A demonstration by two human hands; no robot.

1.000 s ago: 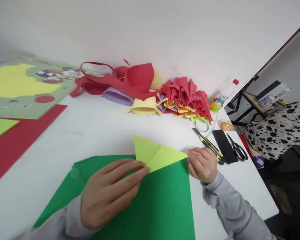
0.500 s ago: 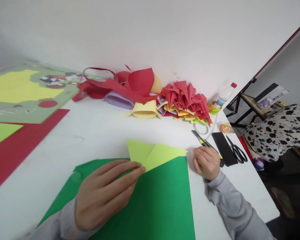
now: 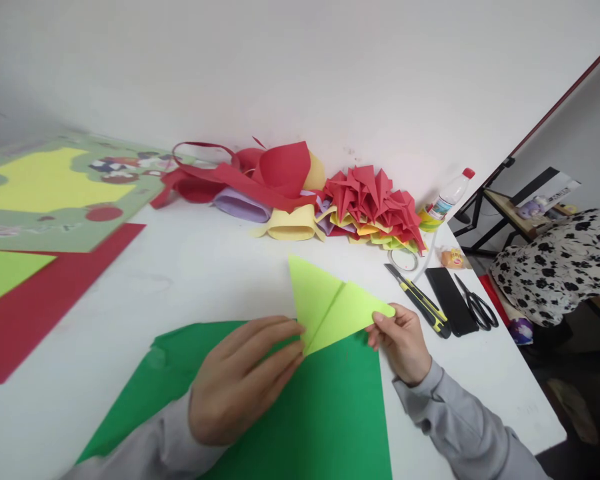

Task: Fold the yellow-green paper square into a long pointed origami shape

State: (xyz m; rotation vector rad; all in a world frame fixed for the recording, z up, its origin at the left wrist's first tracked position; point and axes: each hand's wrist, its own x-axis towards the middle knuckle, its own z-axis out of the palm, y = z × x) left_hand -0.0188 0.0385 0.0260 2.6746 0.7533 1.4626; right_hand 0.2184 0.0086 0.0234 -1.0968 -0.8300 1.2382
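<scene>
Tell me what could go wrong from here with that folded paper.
The left hand and right hand both hold the folded lime paper, so uneven pulling might wrinkle or tear it. The utility knife lies just beyond the right hand; a careless sweep of that hand could knock it.

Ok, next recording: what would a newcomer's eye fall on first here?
Probably the lime-green folded paper, held between the left hand and the right hand at the far edge of the dark green sheet. Next comes the spiky cluster of red folded paper at the back of the white table, then the black-and-white floral fabric at far right.
</scene>
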